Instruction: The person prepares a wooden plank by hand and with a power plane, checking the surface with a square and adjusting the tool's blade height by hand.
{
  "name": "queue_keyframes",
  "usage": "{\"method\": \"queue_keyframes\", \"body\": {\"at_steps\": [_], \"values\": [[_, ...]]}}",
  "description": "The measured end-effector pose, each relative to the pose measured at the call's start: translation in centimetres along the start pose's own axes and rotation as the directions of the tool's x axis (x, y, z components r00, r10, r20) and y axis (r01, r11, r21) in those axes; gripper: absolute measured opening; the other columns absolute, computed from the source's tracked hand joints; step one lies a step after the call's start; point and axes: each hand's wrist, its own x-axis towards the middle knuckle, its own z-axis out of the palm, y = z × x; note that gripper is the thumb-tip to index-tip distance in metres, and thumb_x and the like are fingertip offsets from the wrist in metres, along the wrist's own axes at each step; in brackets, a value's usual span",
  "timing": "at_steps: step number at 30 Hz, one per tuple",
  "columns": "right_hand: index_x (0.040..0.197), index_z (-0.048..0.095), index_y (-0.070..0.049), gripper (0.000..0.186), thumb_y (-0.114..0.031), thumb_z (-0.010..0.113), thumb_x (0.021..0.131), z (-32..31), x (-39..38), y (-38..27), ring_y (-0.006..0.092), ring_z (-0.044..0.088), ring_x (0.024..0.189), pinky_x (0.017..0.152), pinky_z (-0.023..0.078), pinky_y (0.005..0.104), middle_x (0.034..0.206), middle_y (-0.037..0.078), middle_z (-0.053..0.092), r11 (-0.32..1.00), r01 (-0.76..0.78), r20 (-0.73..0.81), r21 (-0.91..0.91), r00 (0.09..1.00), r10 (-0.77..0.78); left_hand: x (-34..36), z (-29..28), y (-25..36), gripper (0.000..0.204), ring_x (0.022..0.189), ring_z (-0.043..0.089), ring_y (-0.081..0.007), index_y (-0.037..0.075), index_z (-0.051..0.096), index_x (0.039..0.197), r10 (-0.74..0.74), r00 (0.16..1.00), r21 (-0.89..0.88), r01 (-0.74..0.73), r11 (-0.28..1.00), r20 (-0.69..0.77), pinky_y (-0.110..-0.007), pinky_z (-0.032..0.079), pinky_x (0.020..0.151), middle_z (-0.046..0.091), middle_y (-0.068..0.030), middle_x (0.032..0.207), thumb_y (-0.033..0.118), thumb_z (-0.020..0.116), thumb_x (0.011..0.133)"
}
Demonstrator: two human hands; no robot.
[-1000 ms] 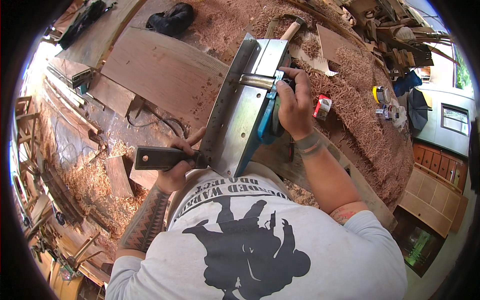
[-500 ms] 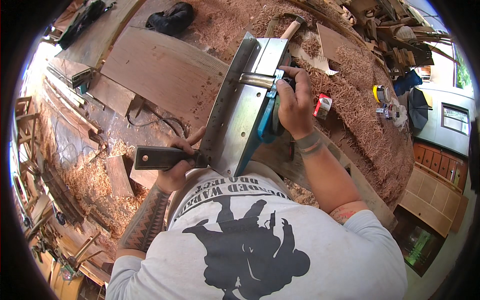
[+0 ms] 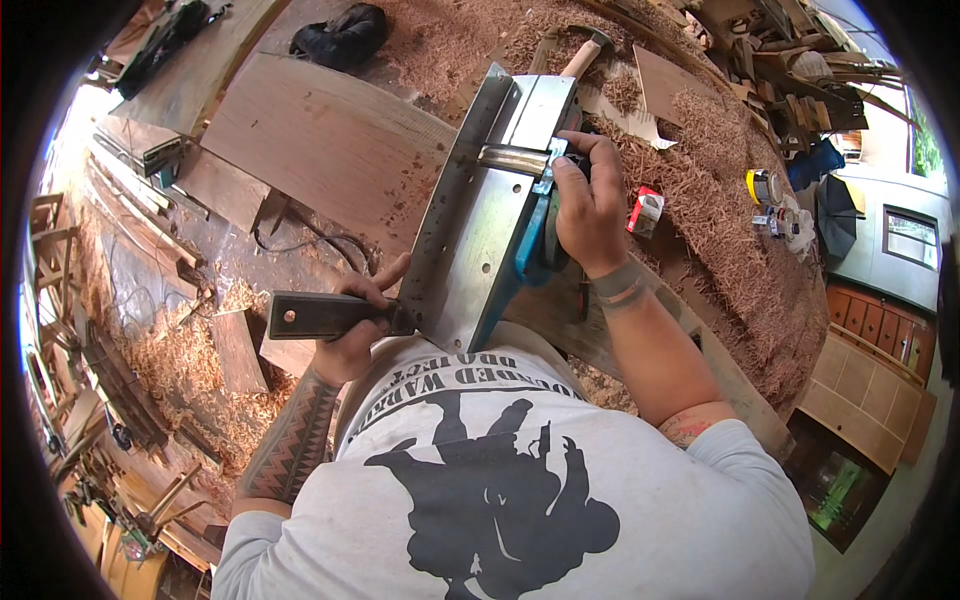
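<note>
An upturned electric planer [image 3: 500, 235] with a blue body lies across my lap, its metal sole facing up and its cutter drum [image 3: 515, 160] showing in the gap. A long grey metal fence [image 3: 455, 190] stands along the sole's left side. My right hand [image 3: 593, 205] grips the planer's right side, with thumb and forefinger at the end of the drum. Near the lower end of the fence, my left hand [image 3: 355, 335] is closed around a flat black bar [image 3: 325, 316] with a hole in its end. That bar reaches the fence; its inner end is partly hidden by fingers.
Wide wooden boards [image 3: 330, 140] lie ahead on the left. Wood shavings [image 3: 725, 240] cover the ground at right, around a small red and white box [image 3: 645, 212]. A hammer [image 3: 585, 55] lies beyond the planer, and a yellow tape measure [image 3: 762, 187] sits farther right. A cable [image 3: 320, 235] loops beside the boards.
</note>
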Motion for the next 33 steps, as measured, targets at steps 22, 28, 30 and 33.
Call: {"method": "queue_keyframes", "body": {"at_steps": [22, 28, 30, 33], "values": [[0.117, 0.065, 0.003, 0.027, -0.013, 0.063, 0.095, -0.1, -0.1, 0.8, 0.0334, 0.057, 0.108, 0.101, 0.048, 0.0427, 0.112, 0.018, 0.060, 1.000, 0.024, 0.050, -0.003, 0.998, -0.024, 0.1, 0.3, 0.5, 0.034, 0.159, 0.039, -0.0408, 0.008, 0.049, 0.105, -0.039, 0.999, 0.015, 0.039, 0.999, -0.008, -0.044, 0.040, 0.122, 0.049, -0.0351, 0.160, -0.004, 0.052, 0.073], [0.118, 0.064, 0.003, 0.031, -0.012, 0.064, 0.091, -0.1, -0.2, 1.1, 0.0335, 0.056, 0.108, 0.101, 0.048, 0.0425, 0.112, 0.018, 0.059, 0.999, 0.052, 0.052, -0.012, 0.997, -0.052, 0.0, -0.1, 0.1, 0.034, 0.159, 0.039, -0.0402, 0.007, 0.048, 0.105, -0.029, 1.000, 0.028, 0.029, 0.999, -0.002, -0.043, 0.038, 0.123, 0.049, -0.0375, 0.159, -0.004, 0.051, 0.073], [0.118, 0.064, 0.003, 0.032, -0.012, 0.064, 0.090, -0.2, -0.2, 0.6, 0.0333, 0.056, 0.107, 0.100, 0.048, 0.0423, 0.112, 0.018, 0.059, 0.999, 0.003, 0.054, 0.033, 0.999, -0.005, 0.0, -0.3, 0.1, 0.034, 0.159, 0.039, -0.0401, 0.007, 0.048, 0.105, -0.017, 1.000, 0.041, 0.016, 0.999, 0.009, -0.042, 0.039, 0.123, 0.048, -0.0378, 0.159, -0.004, 0.051, 0.073], [0.119, 0.064, 0.003, 0.034, -0.011, 0.064, 0.088, -0.1, -0.2, 0.6, 0.0329, 0.056, 0.106, 0.099, 0.048, 0.0421, 0.111, 0.018, 0.058, 0.996, -0.035, 0.055, 0.080, 0.998, 0.031, 0.0, -0.3, -0.1, 0.034, 0.159, 0.039, -0.0397, 0.007, 0.048, 0.105, -0.002, 1.000, 0.039, 0.002, 0.999, 0.019, -0.042, 0.039, 0.122, 0.048, -0.0381, 0.160, -0.004, 0.051, 0.073]]}}
